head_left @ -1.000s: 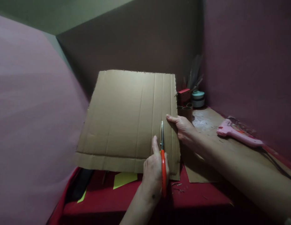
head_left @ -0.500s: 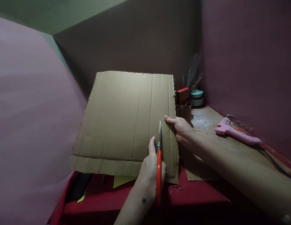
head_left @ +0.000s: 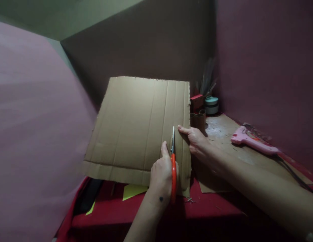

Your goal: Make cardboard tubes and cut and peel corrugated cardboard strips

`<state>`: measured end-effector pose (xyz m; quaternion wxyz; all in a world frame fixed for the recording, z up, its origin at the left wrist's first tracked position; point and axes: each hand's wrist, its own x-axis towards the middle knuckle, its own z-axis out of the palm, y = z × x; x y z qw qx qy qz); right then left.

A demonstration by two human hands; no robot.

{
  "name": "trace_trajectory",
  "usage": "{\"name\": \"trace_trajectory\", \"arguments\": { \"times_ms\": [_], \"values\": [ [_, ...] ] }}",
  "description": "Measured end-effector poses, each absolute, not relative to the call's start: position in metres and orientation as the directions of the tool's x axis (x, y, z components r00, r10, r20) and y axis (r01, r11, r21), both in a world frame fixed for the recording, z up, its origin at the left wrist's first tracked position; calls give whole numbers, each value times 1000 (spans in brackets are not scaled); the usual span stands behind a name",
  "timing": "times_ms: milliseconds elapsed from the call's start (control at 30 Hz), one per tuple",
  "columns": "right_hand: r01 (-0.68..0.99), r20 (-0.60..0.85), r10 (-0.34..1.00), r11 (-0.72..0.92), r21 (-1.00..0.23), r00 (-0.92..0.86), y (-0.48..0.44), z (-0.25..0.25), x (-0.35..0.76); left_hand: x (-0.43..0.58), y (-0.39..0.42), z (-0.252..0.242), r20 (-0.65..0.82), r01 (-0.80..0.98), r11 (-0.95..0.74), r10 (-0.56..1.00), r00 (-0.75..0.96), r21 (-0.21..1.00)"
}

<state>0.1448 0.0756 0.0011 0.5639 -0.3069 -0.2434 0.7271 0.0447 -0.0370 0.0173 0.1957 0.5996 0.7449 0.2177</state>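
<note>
A sheet of brown cardboard (head_left: 131, 124) with fold creases and a ragged edge is held up, tilted, in front of me. Its right edge is in my right hand (head_left: 196, 139), thumb on the front face and the other fingers hidden behind. My left hand (head_left: 161, 171) is closed around the orange handles of a pair of scissors (head_left: 173, 171), index finger stretched along the cardboard. The scissor blades point up, cutting into the sheet from its lower edge, with the tip close to my right thumb.
A pink glue gun (head_left: 254, 141) with its cord lies on a board (head_left: 222, 161) at the right. Cardboard tubes (head_left: 199, 122), a red box (head_left: 196, 102) and a teal-lidded container (head_left: 211, 105) stand behind. Yellow paper (head_left: 133, 191) lies on the red cloth (head_left: 116, 211).
My left hand and the scissors have moved slightly up and further along the cardboard. The sheet has shifted a little to the right in view; my right hand keeps its grip.
</note>
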Motion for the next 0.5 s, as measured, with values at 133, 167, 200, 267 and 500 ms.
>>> {"name": "trace_trajectory", "arguments": {
  "times_ms": [133,167,200,267,500],
  "values": [
    [-662,-167,972,-237,-711,-168,73,0,144,41,-34,11,-21,910,129,991,-131,393],
    [-654,-165,971,-238,-718,-172,73,0,144,40,-33,8,-23,910,118,993,-119,396],
    [-644,-163,970,-240,-726,-178,73,0,144,39,-33,6,-13,906,104,994,-108,409],
    [-621,-150,969,-240,-746,-195,75,2,145,38,-34,1,12,893,84,995,-100,441],
    [-562,-73,988,-139,-816,-138,99,15,153,39,-44,3,-79,764,159,987,-140,625]
  ]
}}
